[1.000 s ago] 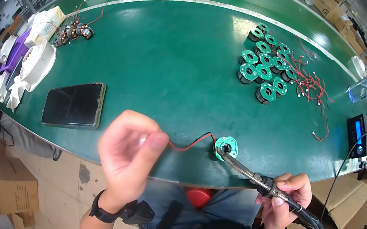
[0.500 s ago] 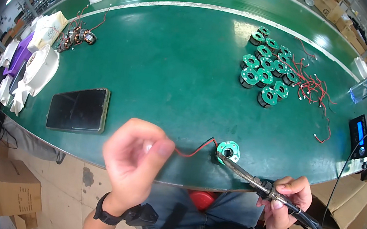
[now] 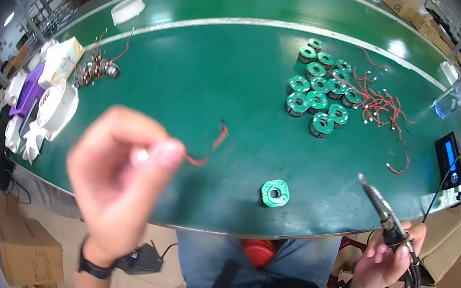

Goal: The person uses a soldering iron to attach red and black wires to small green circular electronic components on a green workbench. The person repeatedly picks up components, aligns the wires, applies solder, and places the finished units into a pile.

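Note:
My left hand (image 3: 117, 181) is raised over the left front of the table, blurred by motion. Its thumb and fingers pinch a short red-and-black wire (image 3: 221, 136), whose free end points up and right, and a white bit shows inside the curled fingers. At the right, my right hand (image 3: 389, 257) grips a soldering iron (image 3: 384, 212) by its dark handle, tip up and to the left. Between the hands, a small motor stator with a green circuit board (image 3: 275, 193) lies near the front edge, apart from both the wire and the iron.
Several similar stators (image 3: 316, 101) stand grouped at the back right, beside a pile of red wires (image 3: 382, 104). A control unit with a blue display (image 3: 450, 160) is at the right edge. Copper-wound coils (image 3: 95, 69), white containers (image 3: 57, 109) and a purple tray (image 3: 30, 90) sit left.
My left hand has moved left and up with the wire, which is now off the green-board stator. The iron has swung right, away from it. The phone no longer shows, my left hand covering its spot.

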The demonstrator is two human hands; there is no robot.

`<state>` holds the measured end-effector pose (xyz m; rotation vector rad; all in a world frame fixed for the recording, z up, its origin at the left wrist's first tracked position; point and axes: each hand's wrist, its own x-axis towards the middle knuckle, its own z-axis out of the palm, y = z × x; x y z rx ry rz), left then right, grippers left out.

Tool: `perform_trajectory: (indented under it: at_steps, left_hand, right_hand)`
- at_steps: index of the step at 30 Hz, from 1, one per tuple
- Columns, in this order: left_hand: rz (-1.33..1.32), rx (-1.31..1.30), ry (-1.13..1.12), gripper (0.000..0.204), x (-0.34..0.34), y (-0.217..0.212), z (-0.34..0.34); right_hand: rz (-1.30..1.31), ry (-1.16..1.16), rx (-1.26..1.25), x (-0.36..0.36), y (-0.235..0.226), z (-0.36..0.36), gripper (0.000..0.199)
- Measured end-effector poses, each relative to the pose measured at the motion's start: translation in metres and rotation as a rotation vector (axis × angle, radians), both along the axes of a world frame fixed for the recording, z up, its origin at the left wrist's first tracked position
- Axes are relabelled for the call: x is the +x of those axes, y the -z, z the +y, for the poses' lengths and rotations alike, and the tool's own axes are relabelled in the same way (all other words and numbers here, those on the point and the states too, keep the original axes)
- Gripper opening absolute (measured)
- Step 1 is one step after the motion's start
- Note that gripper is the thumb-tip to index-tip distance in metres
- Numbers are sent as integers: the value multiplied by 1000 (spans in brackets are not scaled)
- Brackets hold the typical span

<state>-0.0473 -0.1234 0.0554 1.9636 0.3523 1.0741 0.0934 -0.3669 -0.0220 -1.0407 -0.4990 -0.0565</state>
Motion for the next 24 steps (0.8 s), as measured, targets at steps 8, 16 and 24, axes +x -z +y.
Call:
perform_trajectory:
  at_steps: [8,16,24]
  left_hand:
    - [361,53,381,21,96,-89,11]
    - [575,66,492,33,244,-81,-19]
    - [587,1,483,53,219,-66,-14]
  right_hand:
    - [-121,317,91,9,1,-48,27]
    - [-71,432,31,8,13,-69,33]
    - [-11,395,38,1,27,-70,33]
